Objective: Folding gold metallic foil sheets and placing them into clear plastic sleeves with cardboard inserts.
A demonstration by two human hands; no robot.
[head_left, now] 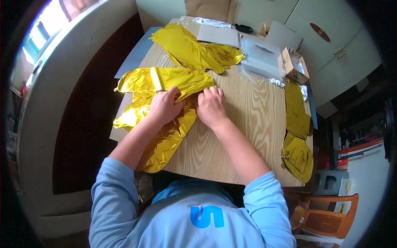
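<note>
On the left of the table (244,140), a crumpled gold foil piece (165,149), apparently a flat balloon, is laid out between the near edge and the middle, with its lower end reaching the near edge. A white strip (155,78) is seen across its upper part. The left hand (166,106) is set low over the foil, its fingers bent and closed on a fold. Farther off, a second gold foil piece (186,47) is left spread out and untouched. The right hand (211,106) is curled at the right edge of the first piece; its fingertips are hidden, so whether the foil is pinched there cannot be told.

The step in hand is judged to be the folding or straightening of the foil between the two hands. For the next move, the edge would need to be kept steady on the right while the fold is drawn flat from the left, gently, as thin foil may be creased or torn. At the far right, an open box (296,67) is placed beyond a third gold foil piece (297,111).
</note>
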